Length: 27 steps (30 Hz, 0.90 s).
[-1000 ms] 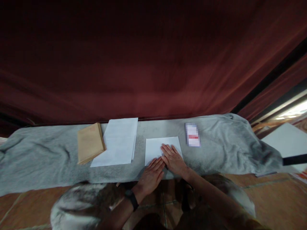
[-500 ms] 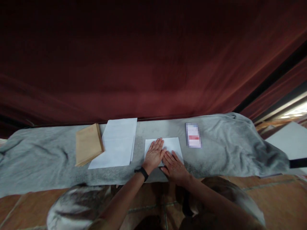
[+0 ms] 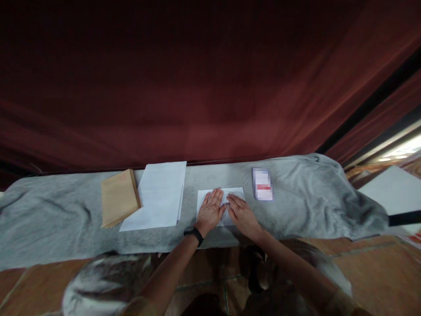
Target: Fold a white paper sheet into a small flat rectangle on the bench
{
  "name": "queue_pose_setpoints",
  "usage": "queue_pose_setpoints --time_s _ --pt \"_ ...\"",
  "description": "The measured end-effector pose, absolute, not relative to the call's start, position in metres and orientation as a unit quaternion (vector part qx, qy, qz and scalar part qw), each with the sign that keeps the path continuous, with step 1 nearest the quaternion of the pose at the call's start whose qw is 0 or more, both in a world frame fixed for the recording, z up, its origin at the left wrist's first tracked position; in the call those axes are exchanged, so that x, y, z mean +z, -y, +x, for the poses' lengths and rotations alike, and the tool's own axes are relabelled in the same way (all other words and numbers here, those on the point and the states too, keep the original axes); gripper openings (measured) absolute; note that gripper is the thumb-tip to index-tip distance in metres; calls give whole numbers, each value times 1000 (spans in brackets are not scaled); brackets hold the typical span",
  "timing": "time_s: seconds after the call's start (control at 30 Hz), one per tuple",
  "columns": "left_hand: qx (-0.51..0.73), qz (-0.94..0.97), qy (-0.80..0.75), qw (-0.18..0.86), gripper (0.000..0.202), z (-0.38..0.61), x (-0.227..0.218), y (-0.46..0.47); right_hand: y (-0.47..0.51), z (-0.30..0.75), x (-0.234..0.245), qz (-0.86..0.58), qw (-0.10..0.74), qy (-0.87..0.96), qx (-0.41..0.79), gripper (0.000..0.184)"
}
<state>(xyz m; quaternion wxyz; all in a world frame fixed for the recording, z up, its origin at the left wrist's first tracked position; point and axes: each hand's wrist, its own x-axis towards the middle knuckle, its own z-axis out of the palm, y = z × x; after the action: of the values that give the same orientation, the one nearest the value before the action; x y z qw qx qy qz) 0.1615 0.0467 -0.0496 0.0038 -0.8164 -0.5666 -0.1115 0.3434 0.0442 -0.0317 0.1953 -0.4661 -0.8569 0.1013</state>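
A white sheet of paper [image 3: 202, 198], which looks folded, lies on the grey cloth in front of me. My left hand [image 3: 211, 211] rests flat on its left part, fingers stretched toward the far edge, with a black band [image 3: 194, 233] on the wrist. On the paper's right part lies my right hand [image 3: 242, 215], its fingers slightly bent and pointing to the left hand. The two hands almost meet at the middle. Much of the paper is hidden under them.
The grey cloth [image 3: 296, 197] covers a long bench. To the left are a stack of brown envelopes [image 3: 119, 198] and larger white sheets [image 3: 162, 197], partly overlapping. A blurred-out pack-like item [image 3: 263, 184] lies on the right. A dark red curtain [image 3: 197, 101] hangs behind.
My right hand has slid from the paper's near right part toward its far edge, fingers now turned more to the left. The left hand stays in place on the paper.
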Motion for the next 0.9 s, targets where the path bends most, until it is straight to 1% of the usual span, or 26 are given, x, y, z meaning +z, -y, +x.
queue_pose_setpoints --time_s 0.13,0.33,0.53,0.73,0.9 --pt "-107 -812 574 3 55 162 -48 -40 -43 343 -53 -477 171 862 12 50" --pt "-92 -815 572 9 55 150 -48 -13 -37 344 -62 -487 157 859 -37 54" --pt "-108 -787 607 11 53 155 -45 11 -37 343 -59 -491 149 858 -18 55" --pt "-139 -817 559 -30 55 174 -43 27 -42 347 -54 -485 129 865 20 53" --pt "-119 -821 557 -39 60 174 -45 29 -52 339 -41 -446 143 882 58 49"
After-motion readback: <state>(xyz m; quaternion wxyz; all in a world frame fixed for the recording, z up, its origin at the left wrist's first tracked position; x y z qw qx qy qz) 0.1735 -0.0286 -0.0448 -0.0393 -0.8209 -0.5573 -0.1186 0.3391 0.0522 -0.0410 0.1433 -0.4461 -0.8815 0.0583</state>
